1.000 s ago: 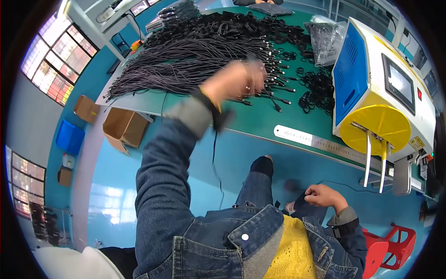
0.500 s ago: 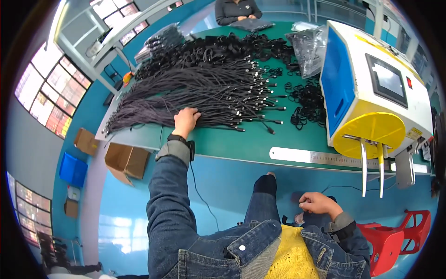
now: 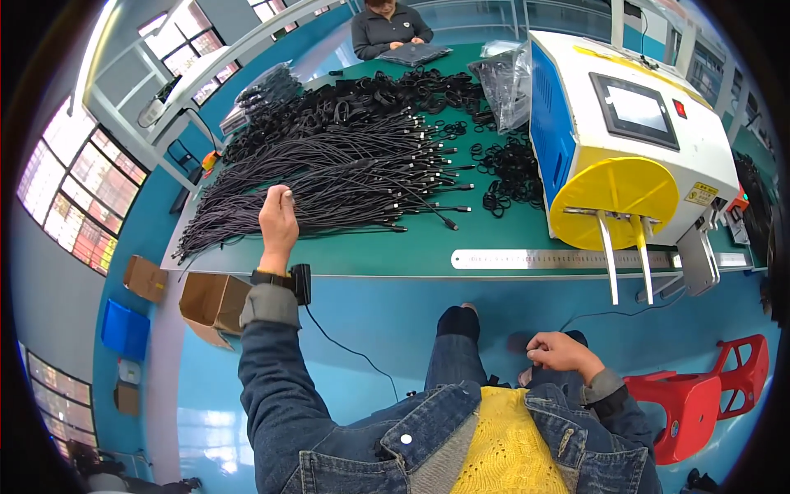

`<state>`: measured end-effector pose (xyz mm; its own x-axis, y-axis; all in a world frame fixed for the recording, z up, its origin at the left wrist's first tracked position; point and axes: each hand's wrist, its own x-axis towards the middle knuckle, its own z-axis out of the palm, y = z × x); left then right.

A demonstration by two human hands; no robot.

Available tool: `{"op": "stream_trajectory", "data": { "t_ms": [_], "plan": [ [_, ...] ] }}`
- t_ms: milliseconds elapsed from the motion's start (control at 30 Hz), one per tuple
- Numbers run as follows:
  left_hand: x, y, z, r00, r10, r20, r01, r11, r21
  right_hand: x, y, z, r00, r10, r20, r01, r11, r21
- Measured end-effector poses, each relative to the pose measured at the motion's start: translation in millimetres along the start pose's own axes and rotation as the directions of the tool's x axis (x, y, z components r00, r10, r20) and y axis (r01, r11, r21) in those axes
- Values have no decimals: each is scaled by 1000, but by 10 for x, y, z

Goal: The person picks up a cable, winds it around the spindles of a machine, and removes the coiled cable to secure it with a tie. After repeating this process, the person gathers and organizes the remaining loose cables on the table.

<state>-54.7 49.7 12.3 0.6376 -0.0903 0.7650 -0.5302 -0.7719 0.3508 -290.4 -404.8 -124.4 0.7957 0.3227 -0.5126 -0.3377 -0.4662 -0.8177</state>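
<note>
A wide pile of black cables (image 3: 329, 177) with silver-tipped connectors lies across the green table, its connector ends pointing right. My left hand (image 3: 278, 222) is closed over the near side of this pile, with fingers curled and pressed together. Whether a cable is pinched in it is hidden. A dark strap and a small black device (image 3: 301, 285) with a wire sit at the left wrist. Off the table's front edge, above my lap, my right hand (image 3: 566, 354) is loosely curled, with nothing visible in it.
Black cable ties or loops (image 3: 514, 169) are heaped between the cables and a white-and-blue machine (image 3: 634, 123) with a yellow disc (image 3: 613, 202). A steel ruler (image 3: 527, 259) lies along the front edge. Across the table, a person (image 3: 391, 33) handles a dark bag. A red stool (image 3: 683, 412) stands at right.
My left hand has drawn back and left from the cables, its fingers curling tighter. The view has shifted, bringing more of the person opposite into sight. My right hand stays put.
</note>
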Motion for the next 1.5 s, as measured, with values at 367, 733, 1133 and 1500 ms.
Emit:
{"op": "stream_trajectory", "data": {
  "t_ms": [367, 733, 1133, 1500],
  "plan": [
    [-800, 1878, 273, 863, 413, 291, -320, 893, -317, -580, -826, 226, 586, -502, -636, 618, 785, -50],
    [-842, 3080, 320, 750, 607, 264, -357, 706, -612, -1282, -549, -100, 152, -884, -443, 59, 455, -888],
    [-401, 3715, 1287, 886, 373, 274, -121, 758, -640, -891, -389, -985, -126, -764, -633, -168, 645, -746],
    [-572, 3484, 1535, 935, 296, 197, -57, 674, -737, -367, -462, -1191, -111, -724, -680, -100, 689, -718]
  ]
}}
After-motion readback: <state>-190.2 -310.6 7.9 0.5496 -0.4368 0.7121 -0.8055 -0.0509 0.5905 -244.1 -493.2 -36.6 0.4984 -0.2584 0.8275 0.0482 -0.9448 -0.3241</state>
